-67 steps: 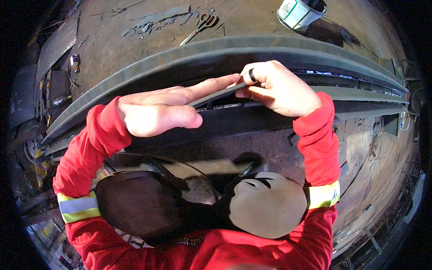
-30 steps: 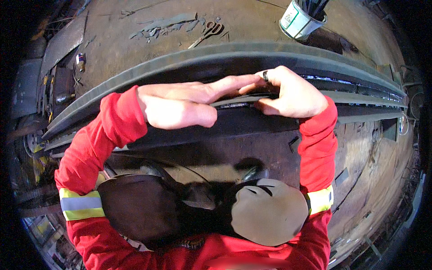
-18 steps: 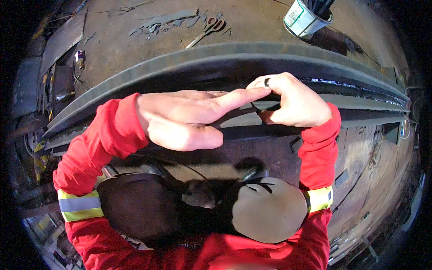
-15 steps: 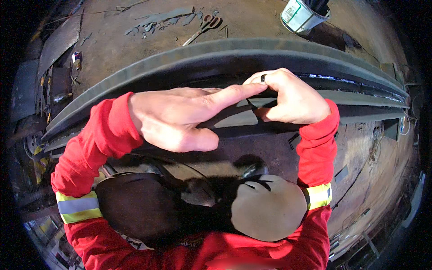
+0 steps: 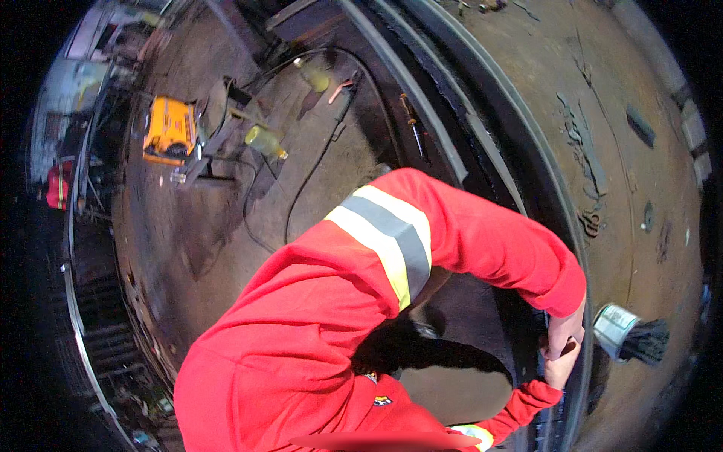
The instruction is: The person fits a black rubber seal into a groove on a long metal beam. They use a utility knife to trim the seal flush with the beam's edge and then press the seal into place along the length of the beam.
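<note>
My left hand (image 5: 566, 330) hangs from a red sleeve with a grey and yellow reflective band, fingers pointing down at the inner edge of a long curved dark steel rail (image 5: 482, 143). Just below it, my right hand (image 5: 560, 369) comes up from the lower edge and touches the left hand at the same rail edge. Both hands are small and partly hidden by the sleeves. Whether either one grips something cannot be made out. A white can holding a black brush (image 5: 629, 337) stands on the rusty plate right beside the hands.
A rusty steel plate (image 5: 625, 188) lies beyond the rail, with a small plier-like tool (image 5: 591, 222) on it. On the dirty floor are a yellow machine (image 5: 169, 129), black cables (image 5: 316, 162), two yellowish bottles (image 5: 265, 141) and a screwdriver (image 5: 413, 124).
The view has swung to my left, so the rail now runs down the right side and the floor fills the left. My hands stay together at the rail edge.
</note>
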`<act>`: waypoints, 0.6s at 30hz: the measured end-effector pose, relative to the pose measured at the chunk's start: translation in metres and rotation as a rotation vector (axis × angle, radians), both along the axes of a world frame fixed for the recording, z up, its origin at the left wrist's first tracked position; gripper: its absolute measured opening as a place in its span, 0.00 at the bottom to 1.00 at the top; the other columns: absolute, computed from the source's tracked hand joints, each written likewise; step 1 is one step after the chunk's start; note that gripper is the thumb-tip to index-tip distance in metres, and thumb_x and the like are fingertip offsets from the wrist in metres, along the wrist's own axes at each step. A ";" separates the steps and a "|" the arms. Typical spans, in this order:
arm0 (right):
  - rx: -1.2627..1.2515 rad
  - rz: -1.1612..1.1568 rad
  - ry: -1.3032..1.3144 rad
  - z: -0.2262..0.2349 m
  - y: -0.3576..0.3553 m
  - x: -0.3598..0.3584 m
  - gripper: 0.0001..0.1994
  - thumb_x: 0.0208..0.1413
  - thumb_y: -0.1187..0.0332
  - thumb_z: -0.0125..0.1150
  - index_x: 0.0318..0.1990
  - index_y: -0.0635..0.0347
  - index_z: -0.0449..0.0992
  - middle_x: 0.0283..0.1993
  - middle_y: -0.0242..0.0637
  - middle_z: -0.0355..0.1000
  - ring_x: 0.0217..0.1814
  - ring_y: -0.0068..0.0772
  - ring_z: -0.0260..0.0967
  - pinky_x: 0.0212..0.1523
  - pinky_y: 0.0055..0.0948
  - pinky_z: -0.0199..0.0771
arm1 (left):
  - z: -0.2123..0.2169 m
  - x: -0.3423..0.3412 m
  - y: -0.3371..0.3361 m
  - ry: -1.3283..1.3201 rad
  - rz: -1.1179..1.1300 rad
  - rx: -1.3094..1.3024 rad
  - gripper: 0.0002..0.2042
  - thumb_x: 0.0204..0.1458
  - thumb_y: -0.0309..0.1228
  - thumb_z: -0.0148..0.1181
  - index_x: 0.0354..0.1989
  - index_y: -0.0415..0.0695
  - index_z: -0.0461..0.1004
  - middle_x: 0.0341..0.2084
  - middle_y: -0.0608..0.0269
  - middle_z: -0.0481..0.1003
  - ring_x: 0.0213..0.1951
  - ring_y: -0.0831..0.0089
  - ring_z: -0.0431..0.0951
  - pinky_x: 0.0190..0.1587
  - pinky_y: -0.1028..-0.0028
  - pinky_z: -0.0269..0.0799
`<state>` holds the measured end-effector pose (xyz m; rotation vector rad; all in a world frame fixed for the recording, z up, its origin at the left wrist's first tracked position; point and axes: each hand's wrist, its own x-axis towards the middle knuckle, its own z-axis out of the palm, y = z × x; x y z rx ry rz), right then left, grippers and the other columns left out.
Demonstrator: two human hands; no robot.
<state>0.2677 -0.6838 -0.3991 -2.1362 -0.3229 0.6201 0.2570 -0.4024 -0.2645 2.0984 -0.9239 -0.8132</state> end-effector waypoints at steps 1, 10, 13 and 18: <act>0.056 -0.007 0.089 -0.014 -0.016 0.008 0.28 0.43 0.70 0.72 0.53 0.65 0.66 0.50 0.38 0.70 0.50 0.30 0.68 0.54 0.33 0.67 | 0.004 -0.004 0.002 -0.032 0.064 -0.003 0.39 0.43 0.45 0.61 0.64 0.40 0.58 0.39 0.38 0.77 0.44 0.40 0.76 0.49 0.52 0.71; 0.188 0.220 0.121 0.040 0.034 0.000 0.20 0.48 0.73 0.70 0.50 0.66 0.76 0.46 0.33 0.75 0.48 0.24 0.70 0.51 0.27 0.69 | 0.036 -0.128 0.030 -0.510 0.506 -0.383 0.27 0.42 0.34 0.62 0.54 0.40 0.67 0.35 0.48 0.76 0.42 0.49 0.77 0.44 0.55 0.73; 0.191 0.211 0.200 0.026 0.026 0.013 0.20 0.48 0.79 0.67 0.51 0.68 0.75 0.44 0.30 0.75 0.45 0.22 0.70 0.50 0.23 0.69 | 0.079 -0.183 0.076 -0.556 0.758 -0.373 0.24 0.47 0.29 0.60 0.55 0.38 0.69 0.40 0.48 0.76 0.43 0.51 0.76 0.46 0.59 0.72; 0.178 0.174 0.128 0.024 0.027 0.017 0.18 0.50 0.77 0.68 0.50 0.69 0.75 0.43 0.31 0.76 0.43 0.21 0.71 0.49 0.23 0.69 | 0.068 -0.284 0.122 -0.553 1.410 -0.305 0.16 0.50 0.21 0.53 0.48 0.37 0.75 0.36 0.55 0.79 0.40 0.65 0.80 0.46 0.69 0.74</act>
